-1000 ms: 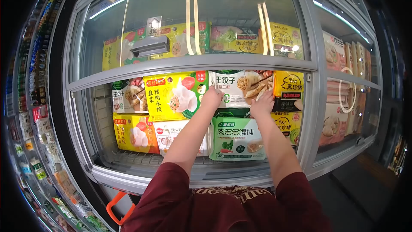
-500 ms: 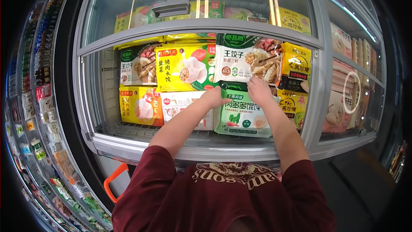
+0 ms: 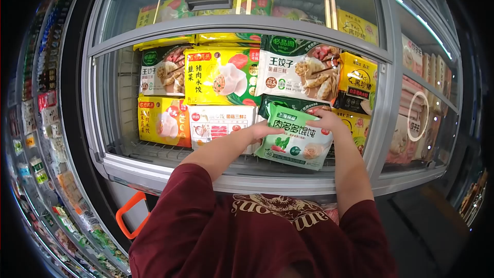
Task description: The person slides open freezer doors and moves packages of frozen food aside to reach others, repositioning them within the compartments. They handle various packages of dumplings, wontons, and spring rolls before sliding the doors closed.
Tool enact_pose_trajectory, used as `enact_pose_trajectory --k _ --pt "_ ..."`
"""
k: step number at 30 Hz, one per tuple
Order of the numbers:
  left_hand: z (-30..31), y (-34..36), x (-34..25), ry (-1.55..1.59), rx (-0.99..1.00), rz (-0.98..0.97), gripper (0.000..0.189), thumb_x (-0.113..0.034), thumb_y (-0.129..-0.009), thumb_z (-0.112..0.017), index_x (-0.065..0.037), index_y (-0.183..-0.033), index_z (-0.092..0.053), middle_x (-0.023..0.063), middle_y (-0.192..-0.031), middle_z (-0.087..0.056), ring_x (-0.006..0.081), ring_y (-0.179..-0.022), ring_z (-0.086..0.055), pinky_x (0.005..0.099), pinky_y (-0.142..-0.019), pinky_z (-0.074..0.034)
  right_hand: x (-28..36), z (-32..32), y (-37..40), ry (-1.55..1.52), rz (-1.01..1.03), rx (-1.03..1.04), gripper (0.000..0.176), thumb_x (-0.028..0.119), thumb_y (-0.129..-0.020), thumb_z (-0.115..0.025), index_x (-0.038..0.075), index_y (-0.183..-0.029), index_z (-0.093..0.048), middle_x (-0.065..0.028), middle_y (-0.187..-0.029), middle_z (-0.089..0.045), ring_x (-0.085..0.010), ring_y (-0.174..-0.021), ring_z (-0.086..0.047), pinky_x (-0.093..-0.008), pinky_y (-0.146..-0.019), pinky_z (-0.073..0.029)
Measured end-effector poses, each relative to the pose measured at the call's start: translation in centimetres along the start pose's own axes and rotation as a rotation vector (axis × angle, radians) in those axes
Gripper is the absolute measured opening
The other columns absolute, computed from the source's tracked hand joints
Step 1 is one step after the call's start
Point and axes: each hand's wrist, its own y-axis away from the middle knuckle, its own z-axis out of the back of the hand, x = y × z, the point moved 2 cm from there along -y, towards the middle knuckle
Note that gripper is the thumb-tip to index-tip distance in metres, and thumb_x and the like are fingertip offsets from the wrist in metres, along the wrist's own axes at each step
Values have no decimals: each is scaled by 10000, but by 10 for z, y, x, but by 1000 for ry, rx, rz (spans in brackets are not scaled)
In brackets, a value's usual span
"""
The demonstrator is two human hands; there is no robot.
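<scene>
A pale green bag of frozen wontons is between my hands at the front of the freezer, tilted with its right side lower. My left hand is closed on its left edge, with the fingertips partly hidden. At the upper right corner, my right hand grips the bag, its fingers bent over the top. Just behind is a dark green bag, mostly covered. Above it lies a white and green bag of dumplings. To the left of my left hand sits a white dumpling bag.
The metal freezer frame runs along the front, and a sliding glass lid with a handle covers the back. Yellow dumpling bags are stacked at left. A yellow and black bag lies at right. An orange handle stands below left.
The green wonton bag has tilted and shifted slightly toward me, showing more of the dark bag behind. My right hand has moved down and right onto the bag's upper right corner.
</scene>
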Motion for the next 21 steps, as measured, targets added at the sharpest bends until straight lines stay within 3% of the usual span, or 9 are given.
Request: enact_pose_trajectory --k 1,2,9,11,12,13,14,17,21 --pt "2 4 2 85 45 -2 754 -336 -662 -735 -62 -1251 -353 83 -1203 -484 220 -1118 -451 407 -916 -337 -2 0 -2 -45 26 -1 612 492 -625 -689 95 -1077 -577 -112 -938 -615 -204 -870 -589 -295 -747 -454" --pt "3 8 1 79 34 -34 683 -304 -699 -710 -66 -1247 -378 70 -1208 -489 206 -1130 -441 394 -923 -333 -1 -1 -7 23 25 59 606 485 -626 -680 97 -1080 -580 -112 -1063 -583 -222 -908 -582 -303 -765 -460" --pt "3 28 -12 -63 94 -177 543 -311 -761 -642 -66 -1211 -460 86 -1186 -518 187 -1115 -461 334 -943 -341 30 12 1 113 60 76 546 509 -636 -650 74 -965 -638 -133 -925 -625 -245 -845 -598 -322 -732 -462" --pt "8 43 -35 304 132 -89 460 -299 -823 -562 -27 -1179 -456 122 -1111 -553 231 -980 -549 360 -864 -430 65 44 23 170 -51 20 507 503 -702 -584 61 -942 -641 -145 -857 -633 -251 -796 -604 -319 -725 -448" --pt "8 66 -51 368 97 3 452 -312 -822 -558 -27 -1160 -466 118 -1102 -556 226 -980 -552 355 -853 -444 65 50 25 -136 40 -234 449 464 -761 -537 56 -917 -640 -146 -849 -630 -261 -788 -600 -318 -723 -443" --pt "28 65 -48 295 81 -74 460 -308 -822 -556 -26 -1172 -459 121 -1111 -550 230 -989 -549 367 -866 -438 73 65 36 -281 24 -323 407 424 -809 -494 54 -896 -639 -148 -816 -622 -270 -768 -593 -321 -701 -442" --pt "40 78 -52 254 44 -234 467 -297 -818 -563 -28 -1183 -452 119 -1124 -544 232 -1008 -540 366 -875 -431 75 77 43 -157 142 -481 419 425 -818 -481 34 -841 -628 -149 -773 -611 -281 -728 -580 -326 -667 -436" --pt "75 120 -68 341 -154 -476 498 -282 -799 -590 -29 -1200 -439 110 -1147 -532 245 -1044 -516 369 -898 -412 68 91 57 -282 59 -593 436 410 -837 -449 3 -773 -592 -163 -715 -597 -300 -666 -569 -358 -648 -423" --pt "149 145 -70 413 -267 -774 536 -322 -789 -596 -31 -1207 -429 117 -1155 -522 269 -1063 -497 405 -917 -384 42 52 23 -73 -393 -52 438 415 -823 -500 -8 -806 -611 -130 -697 -612 -190 -623 -565 -279 -606 -434"
